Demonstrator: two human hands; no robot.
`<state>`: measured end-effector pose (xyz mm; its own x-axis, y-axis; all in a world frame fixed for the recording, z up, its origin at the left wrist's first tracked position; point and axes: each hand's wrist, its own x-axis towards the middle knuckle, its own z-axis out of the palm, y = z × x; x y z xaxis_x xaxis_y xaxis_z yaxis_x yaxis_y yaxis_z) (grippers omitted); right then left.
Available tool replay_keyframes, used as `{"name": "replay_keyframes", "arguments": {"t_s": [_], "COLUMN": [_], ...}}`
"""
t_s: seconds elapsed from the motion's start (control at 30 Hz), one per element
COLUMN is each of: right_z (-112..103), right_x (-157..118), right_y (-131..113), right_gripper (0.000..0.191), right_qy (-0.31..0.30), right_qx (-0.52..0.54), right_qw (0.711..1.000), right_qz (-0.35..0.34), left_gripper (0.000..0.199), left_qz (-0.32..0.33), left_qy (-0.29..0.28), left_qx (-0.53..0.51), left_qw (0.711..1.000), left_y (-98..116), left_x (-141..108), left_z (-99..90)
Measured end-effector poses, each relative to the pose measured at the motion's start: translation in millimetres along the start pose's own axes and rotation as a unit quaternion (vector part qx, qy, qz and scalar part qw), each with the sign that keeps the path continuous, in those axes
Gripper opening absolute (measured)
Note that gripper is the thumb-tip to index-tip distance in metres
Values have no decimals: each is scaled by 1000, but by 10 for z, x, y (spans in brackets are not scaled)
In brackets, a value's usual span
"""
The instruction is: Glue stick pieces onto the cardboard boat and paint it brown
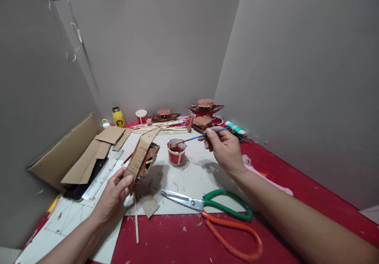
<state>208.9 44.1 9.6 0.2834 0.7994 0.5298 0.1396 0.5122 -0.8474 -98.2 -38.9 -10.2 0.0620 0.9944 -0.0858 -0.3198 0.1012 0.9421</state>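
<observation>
My left hand (118, 187) is closed around the lower end of a cardboard model (140, 155), which is tilted, its brown-painted side facing right. Between the thumb and fingers of my right hand (220, 143) is a thin blue paintbrush (195, 137). The brush tip reaches into a red and white paper cup (177, 157) that has brown paint inside. The cup stands on a white board (195, 177), between my two hands. Scissors (193, 203) with one green and one orange handle lie in front of the cup.
Thin wooden sticks (161, 127) lie behind the cup. Brown model boats (205, 106) stand near the back wall with a yellow bottle (118, 117) and another cup (141, 116). Cardboard pieces (85, 157) and a clear ruler (102, 177) are at left. A green and white tube (235, 128) lies right.
</observation>
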Motion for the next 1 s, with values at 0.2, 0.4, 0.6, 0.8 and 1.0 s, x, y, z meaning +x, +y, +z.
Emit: {"name": "replay_keyframes", "arguments": {"t_s": [0.2, 0.4, 0.6, 0.8, 1.0], "right_z": [3, 7, 9, -14, -14], "right_x": [-33, -92, -103, -81, -79], "right_y": [-31, -75, -71, -42, -36], "right_gripper": [41, 41, 40, 41, 42], "right_qy": [-33, -57, -53, -19, -8], "right_qx": [-26, -54, -54, -37, -26], "right_qw": [999, 997, 997, 999, 999], "right_qz": [-9, -22, -22, -26, -25], "left_gripper": [42, 41, 45, 39, 39], "left_qz": [-1, -2, -5, 6, 16], "left_qy": [-2, 11, 36, 7, 19], "left_qx": [6, 9, 2, 13, 8], "left_qw": [1000, 1000, 999, 1000, 1000], "left_y": [-29, -62, -61, -80, -84], "left_x": [8, 19, 12, 11, 38], "left_z": [-34, -52, -30, -67, -71]}}
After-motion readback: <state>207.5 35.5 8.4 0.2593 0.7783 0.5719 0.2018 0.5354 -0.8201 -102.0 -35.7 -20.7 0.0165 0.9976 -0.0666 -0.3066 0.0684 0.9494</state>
